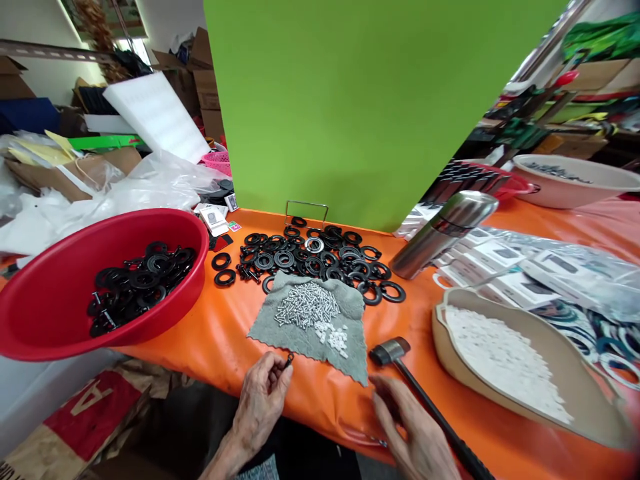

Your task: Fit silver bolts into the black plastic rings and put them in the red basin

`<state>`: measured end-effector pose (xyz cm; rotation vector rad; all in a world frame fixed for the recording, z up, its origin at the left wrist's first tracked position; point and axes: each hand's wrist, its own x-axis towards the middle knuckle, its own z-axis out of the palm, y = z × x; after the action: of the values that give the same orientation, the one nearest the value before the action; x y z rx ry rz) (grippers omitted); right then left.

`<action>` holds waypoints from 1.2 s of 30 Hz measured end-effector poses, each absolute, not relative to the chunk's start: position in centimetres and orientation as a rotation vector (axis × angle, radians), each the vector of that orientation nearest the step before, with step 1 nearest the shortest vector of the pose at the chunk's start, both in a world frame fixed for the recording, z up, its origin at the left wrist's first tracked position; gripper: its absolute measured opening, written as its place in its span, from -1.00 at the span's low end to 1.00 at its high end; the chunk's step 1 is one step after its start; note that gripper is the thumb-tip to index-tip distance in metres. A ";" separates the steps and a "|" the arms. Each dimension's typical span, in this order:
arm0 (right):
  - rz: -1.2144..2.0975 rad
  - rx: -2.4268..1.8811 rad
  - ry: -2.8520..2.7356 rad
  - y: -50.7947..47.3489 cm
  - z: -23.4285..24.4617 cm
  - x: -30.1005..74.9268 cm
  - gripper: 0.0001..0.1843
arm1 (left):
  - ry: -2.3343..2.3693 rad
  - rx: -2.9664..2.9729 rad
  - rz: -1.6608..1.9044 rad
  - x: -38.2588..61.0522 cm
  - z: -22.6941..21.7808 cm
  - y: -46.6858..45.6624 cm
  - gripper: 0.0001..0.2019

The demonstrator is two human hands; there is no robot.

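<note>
My left hand [263, 393] pinches a small black part [289, 360] with a ring-shaped end, just in front of the grey-green cloth [280, 333]. On the cloth lie a heap of silver screws [307, 305] and a small cluster of white plastic pieces [334, 339]. My right hand [413, 427] hovers over the front edge of the table, fingers slightly curled and apart, with nothing visible in it. Below its fingers, a small metal piece [380, 441] lies by the edge. Beside that hand is a hammer [425, 400] with a black handle.
Black rings [325, 257] are piled behind the cloth. At left stands a red basin [190, 293] holding black parts. A steel thermos [443, 233] lies tilted at right, near white boxes [500, 260] and a beige scoop-shaped tray [585, 373] of white pieces. A green panel [340, 113] rises behind.
</note>
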<state>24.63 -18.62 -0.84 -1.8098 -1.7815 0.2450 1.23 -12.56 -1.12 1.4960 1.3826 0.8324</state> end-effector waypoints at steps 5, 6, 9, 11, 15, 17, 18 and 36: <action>0.048 -1.858 -1.817 -13.1 -3.4 22.4 -0.75 | 1.295 1.349 0.801 0.9 0.7 -12.8 -0.74; 0.046 -1.869 -1.822 -12.8 -3.8 22.3 -0.77 | 1.274 1.312 0.791 0.9 1.0 -12.8 -0.74; 0.050 -1.886 -1.843 -12.7 -4.4 22.4 -0.77 | 1.194 1.211 0.767 1.0 1.5 -13.0 -0.71; 0.062 -1.886 -1.864 -12.7 -4.5 22.7 -0.76 | 1.138 1.131 0.756 1.2 1.8 -12.9 -0.66; 0.104 -1.860 -1.926 -12.5 -4.4 23.2 -0.79 | 1.071 0.960 0.770 1.4 2.3 -12.7 -0.57; 0.113 -1.850 -1.939 -12.3 -4.4 23.4 -0.78 | 1.048 0.897 0.781 1.3 2.6 -12.7 -0.54; 0.112 -1.848 -1.938 -12.3 -4.5 23.5 -0.78 | 1.031 0.866 0.782 1.3 2.7 -12.7 -0.53; 0.206 -1.823 -1.951 -12.7 -4.1 23.7 -0.81 | 0.919 0.696 0.769 1.4 3.2 -12.8 -0.60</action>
<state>23.72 -12.67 -4.08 -1.8232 -1.9508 0.2062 1.43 -12.78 3.23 0.6955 0.9194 0.7695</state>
